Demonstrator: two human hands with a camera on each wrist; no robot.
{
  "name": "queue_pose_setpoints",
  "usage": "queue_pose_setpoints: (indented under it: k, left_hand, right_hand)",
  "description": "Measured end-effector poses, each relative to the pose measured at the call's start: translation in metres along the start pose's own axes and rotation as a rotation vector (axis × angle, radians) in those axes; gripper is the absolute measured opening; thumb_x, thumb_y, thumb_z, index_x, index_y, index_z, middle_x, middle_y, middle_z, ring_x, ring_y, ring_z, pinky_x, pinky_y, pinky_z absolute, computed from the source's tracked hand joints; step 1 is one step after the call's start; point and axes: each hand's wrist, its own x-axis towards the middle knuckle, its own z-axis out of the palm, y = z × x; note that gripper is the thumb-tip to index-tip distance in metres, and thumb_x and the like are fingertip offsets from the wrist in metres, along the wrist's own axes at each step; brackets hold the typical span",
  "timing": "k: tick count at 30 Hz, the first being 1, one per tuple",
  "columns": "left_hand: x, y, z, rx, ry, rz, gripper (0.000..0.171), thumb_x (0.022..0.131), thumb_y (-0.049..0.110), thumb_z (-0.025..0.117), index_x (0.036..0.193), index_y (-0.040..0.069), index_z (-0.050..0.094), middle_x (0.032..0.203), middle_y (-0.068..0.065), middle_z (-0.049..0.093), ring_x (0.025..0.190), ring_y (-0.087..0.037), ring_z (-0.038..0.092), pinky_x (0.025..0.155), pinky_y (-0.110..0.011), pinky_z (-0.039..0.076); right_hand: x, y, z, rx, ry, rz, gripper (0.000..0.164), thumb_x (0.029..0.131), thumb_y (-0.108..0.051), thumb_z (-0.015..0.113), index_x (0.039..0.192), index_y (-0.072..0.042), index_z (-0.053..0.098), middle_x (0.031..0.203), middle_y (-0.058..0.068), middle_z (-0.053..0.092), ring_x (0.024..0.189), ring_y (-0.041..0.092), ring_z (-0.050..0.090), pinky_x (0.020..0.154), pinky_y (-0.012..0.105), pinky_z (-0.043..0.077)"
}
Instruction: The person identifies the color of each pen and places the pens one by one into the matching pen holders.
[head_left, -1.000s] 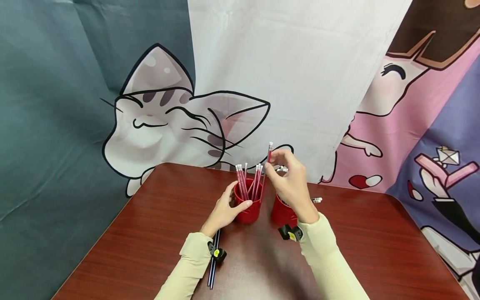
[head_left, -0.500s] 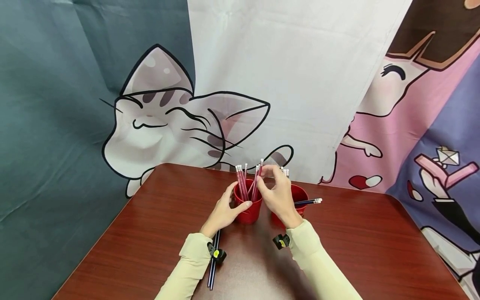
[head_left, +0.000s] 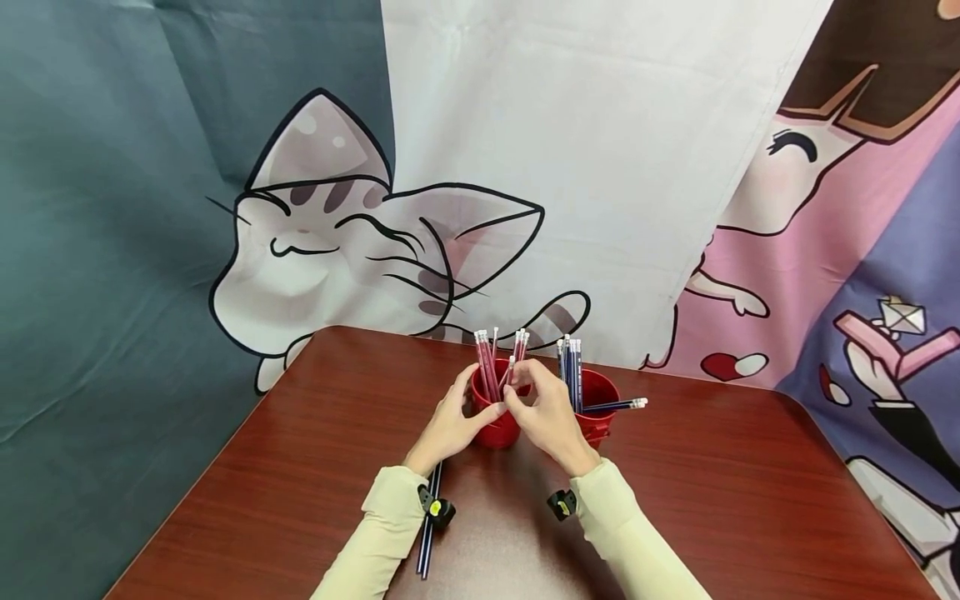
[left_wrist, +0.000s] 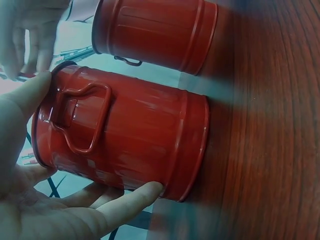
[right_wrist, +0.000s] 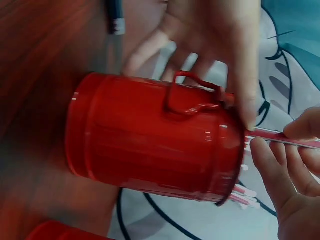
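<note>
My left hand holds a red metal pencil cup upright on the table. In the left wrist view, its thumb lies by the cup's rim, and the fingers of that hand curve along the side below the small wire handle. Several pink-red pencils with white erasers stand inside the cup. At the cup's mouth, my right hand pinches a red pencil between thumb and fingers. Its lower end is at or inside the rim; the exact depth is hidden.
A second red cup stands just right, holding several dark blue pencils; one pencil leans out over its right rim. Dark striped pencils lie on the brown table under the left wrist. A cartoon-printed cloth hangs behind.
My right hand has moved left and down from above the second cup, bringing the red pencil to the left cup's mouth and lowering it. The left hand keeps its hold.
</note>
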Motion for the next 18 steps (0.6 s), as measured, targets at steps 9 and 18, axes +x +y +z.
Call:
queue_pose_setpoints:
  k: [9,18]
  left_hand:
    - [0.000,0.001,0.000,-0.010,0.000,0.034,0.074,0.081,0.038,0.067,0.141,0.022,0.028,0.134,-0.006,0.045,0.121,-0.024,0.046,0.101,-0.046,0.037]
    - [0.001,-0.001,0.000,-0.003,-0.003,0.014,0.074,0.081,0.039,0.068,0.141,0.025,0.028,0.135,-0.003,0.044,0.122,-0.022,0.045,0.101,-0.044,0.037]
  right_hand:
    - [-0.008,0.006,0.006,0.032,-0.032,0.085,0.018,0.081,-0.001,0.064,0.096,-0.006,0.056,0.084,0.000,0.059,0.072,0.009,0.057,0.065,0.026,0.055]
    - [-0.008,-0.005,0.002,0.045,-0.044,0.148,0.019,0.081,0.001,0.063,0.099,-0.001,0.056,0.087,0.006,0.061,0.076,0.014,0.059,0.069,0.034,0.055]
